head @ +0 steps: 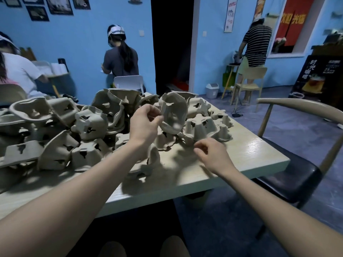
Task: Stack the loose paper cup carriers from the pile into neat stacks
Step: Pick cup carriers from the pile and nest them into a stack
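The left hand [144, 123] pinches a lifted carrier [173, 115] above the pile [74, 127]; the right hand [211, 154], seemingly empty and loosely curled, should steady its rim.

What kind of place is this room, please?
Probably a coffee shop or café used as a workroom: a black menu board showing a drink, a red door curtain, and a wooden table piled with pulp cup carriers.

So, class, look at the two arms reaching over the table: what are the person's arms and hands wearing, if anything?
Nothing shows on them. Both forearms are bare as far up as the picture reaches, with no sleeve in view. The left hand and right hand have no gloves, and no watch, ring or bracelet can be seen.
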The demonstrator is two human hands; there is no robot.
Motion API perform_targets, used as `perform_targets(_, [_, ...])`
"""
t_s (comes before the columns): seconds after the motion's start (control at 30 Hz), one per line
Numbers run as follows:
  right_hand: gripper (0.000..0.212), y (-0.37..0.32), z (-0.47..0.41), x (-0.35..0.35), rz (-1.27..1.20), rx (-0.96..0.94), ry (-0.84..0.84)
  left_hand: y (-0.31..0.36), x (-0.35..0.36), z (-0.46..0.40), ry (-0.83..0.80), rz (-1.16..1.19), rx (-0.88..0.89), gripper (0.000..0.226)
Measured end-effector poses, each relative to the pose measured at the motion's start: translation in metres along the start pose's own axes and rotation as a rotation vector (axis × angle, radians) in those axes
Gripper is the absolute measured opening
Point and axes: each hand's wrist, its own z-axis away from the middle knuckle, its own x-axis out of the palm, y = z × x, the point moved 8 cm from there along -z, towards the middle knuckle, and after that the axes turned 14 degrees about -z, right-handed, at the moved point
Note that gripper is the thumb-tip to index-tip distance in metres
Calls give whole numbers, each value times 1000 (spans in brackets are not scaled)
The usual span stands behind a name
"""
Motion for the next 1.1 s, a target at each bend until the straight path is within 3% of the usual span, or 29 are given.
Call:
perform_targets(0.2, [25,-52,-21,7,-243,13,103,-35,-11,17,-138,413,-256,18])
perform_targets(0.33, [23,-67,-27,21,-263,8,116,-47,-28,28,-159,472,-295,20])
perform_targets(0.63, [7,-72,-20,63,-457,128,18,-78,-69,53,-80,128,-238,16])
perform_targets(0.77, [15,-74,-14,65,-343,137,10,-91,-67,57,-111,99,-285,16])
perform_targets(0.87, [4,-75,-9,66,-255,127,-4,-100,-64,58,-130,44,-308,16])
perform_targets(1.1, [11,-75,-9,75,-51,102,-67,-104,-64,62,-178,-153,-293,17])
